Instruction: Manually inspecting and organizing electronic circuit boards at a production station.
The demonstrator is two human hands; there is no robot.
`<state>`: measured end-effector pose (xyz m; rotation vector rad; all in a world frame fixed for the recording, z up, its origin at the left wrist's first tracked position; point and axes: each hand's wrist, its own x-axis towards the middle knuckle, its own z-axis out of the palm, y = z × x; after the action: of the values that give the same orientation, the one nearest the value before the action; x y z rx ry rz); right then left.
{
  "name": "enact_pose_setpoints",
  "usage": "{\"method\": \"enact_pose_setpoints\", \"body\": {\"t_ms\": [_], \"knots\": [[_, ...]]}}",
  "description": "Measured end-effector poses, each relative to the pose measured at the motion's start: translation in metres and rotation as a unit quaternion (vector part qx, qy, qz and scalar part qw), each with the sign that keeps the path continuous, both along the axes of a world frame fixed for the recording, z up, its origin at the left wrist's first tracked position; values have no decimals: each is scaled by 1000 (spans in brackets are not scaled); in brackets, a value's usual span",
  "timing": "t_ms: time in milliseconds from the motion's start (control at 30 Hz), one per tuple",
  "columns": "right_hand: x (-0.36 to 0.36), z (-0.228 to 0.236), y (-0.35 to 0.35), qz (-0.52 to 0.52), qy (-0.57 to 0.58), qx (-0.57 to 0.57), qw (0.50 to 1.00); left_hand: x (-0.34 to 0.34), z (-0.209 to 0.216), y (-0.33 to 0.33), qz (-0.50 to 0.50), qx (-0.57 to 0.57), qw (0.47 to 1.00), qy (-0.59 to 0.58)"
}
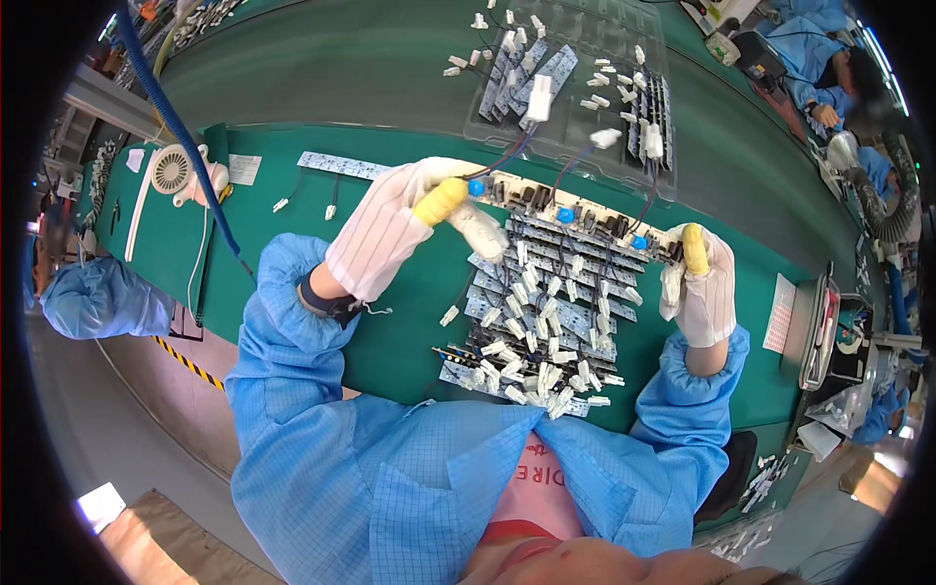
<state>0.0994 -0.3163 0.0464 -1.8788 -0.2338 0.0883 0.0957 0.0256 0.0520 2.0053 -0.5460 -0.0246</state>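
You held a long circuit board (575, 216) up between your two hands, just above the green worktop (390, 322). Your left hand (405, 226) in its white glove pinched the left end of the board, with a yellow finger cover on top. Your right hand (700, 283) pinched the right end the same way. Your hands were far apart, one at each end. The board had little blue round parts on it, and dark wires went from it to white plugs.

Right under the board lay a pile of boards (541, 327) with many white plugs. Behind the board sat a clear plastic tray (575, 93) with more boards and plugs in it. A small white fan (175, 171) lay far off to your left. A blue hose (185, 136) ran across that side too.
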Motion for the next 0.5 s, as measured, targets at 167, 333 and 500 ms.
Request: {"method": "enact_pose_setpoints", "body": {"t_ms": [167,333,500], "knots": [[-10,17,15,12,44,117,992,5,10,-7,17,-70,993,91],[-16,33,17,38,47,111,992,13,8,-10,54,112,991,-49],[-3,17,6,20,193,271,943,16,6,-15,39,-6,999,25]]}}
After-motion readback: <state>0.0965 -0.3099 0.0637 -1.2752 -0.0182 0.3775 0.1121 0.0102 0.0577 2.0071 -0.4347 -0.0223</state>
